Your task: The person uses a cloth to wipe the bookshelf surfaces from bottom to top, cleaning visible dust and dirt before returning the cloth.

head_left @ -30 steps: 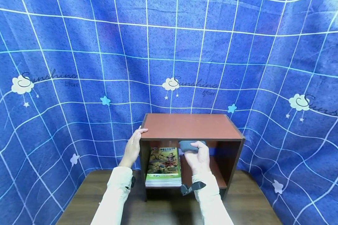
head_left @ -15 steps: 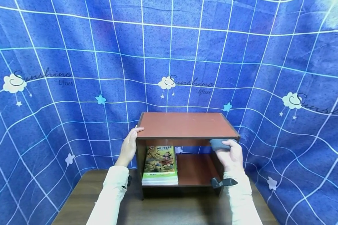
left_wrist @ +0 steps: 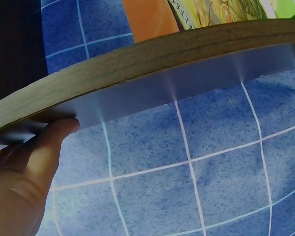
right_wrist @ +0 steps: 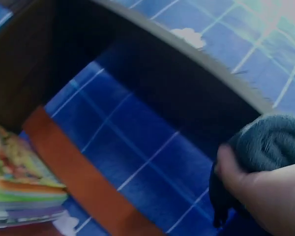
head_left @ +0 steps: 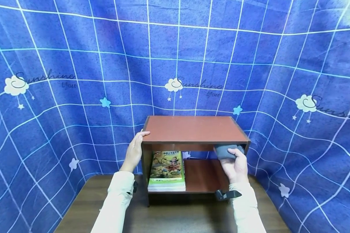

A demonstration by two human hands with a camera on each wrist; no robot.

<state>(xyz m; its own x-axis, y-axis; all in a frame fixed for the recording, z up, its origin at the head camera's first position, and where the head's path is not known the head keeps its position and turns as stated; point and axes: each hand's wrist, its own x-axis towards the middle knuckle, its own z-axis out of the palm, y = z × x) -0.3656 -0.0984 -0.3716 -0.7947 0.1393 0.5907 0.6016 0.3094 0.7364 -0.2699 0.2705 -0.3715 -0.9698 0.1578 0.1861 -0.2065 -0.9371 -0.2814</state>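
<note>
In the head view, a small brown shelf unit [head_left: 192,128] with a reddish top stands in the middle. My left hand [head_left: 133,152] rests against its left side panel, fingertips over the top edge. The left wrist view has the thumb of that left hand [left_wrist: 42,164] lying against the panel's outer face. Inside the unit, near the upper right corner, my right hand [head_left: 236,163] grips a folded grey-blue cloth [head_left: 226,151]. In the right wrist view the cloth [right_wrist: 273,140] is bunched up under the thumb, close to the dark top board; the other fingers are mostly hidden.
A stack of books [head_left: 167,170] with a colourful cover lies in the left part of the unit, on the reddish shelf board [head_left: 204,174]. Beneath stands a wooden table [head_left: 175,216]. A blue gridded curtain [head_left: 175,58] hangs behind and on both sides.
My right hand has swept the cloth from the middle of the compartment to its right end, then slightly back left. The left hand stays at the side panel.
</note>
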